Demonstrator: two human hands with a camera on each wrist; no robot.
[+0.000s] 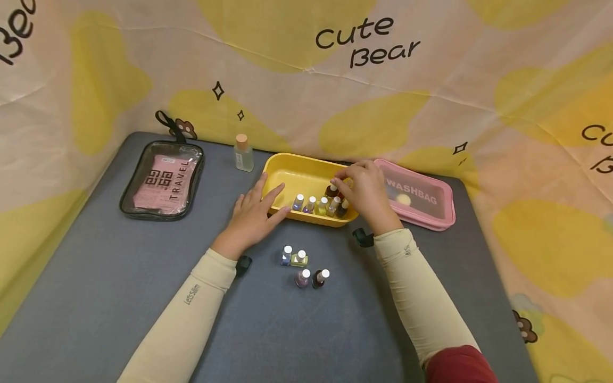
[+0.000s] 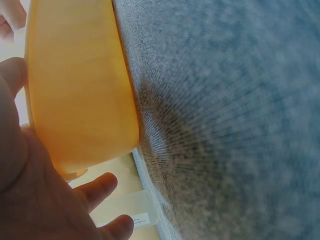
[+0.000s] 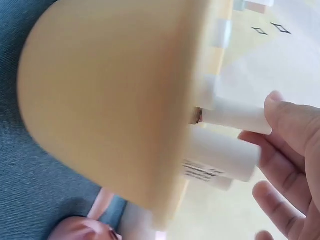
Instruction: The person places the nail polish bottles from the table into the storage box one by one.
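A yellow basket [image 1: 306,217] holds several small white-capped nail polish bottles in its right part. My right hand [image 1: 366,189] is over that end, and in the right wrist view its thumb and forefinger [image 3: 287,130] pinch a bottle's white cap [image 3: 235,115]. A dark red bottle [image 1: 331,190] stands under those fingertips in the head view. With fingers spread, my left hand [image 1: 251,218] touches the basket's left end; the left wrist view shows it against the yellow wall [image 2: 82,90]. Nearer on the table stand a blue bottle [image 1: 286,256], a yellow-green one [image 1: 299,259], a purple one [image 1: 303,278] and a dark one [image 1: 320,278].
A black-edged clear pouch [image 1: 163,183] lies at the left of the grey table [image 1: 258,330]. A clear bottle with an orange-brown cap [image 1: 243,155] stands behind my left hand. The pink wash bag [image 1: 419,197] lies right of the basket, and a patterned cloth hangs behind.
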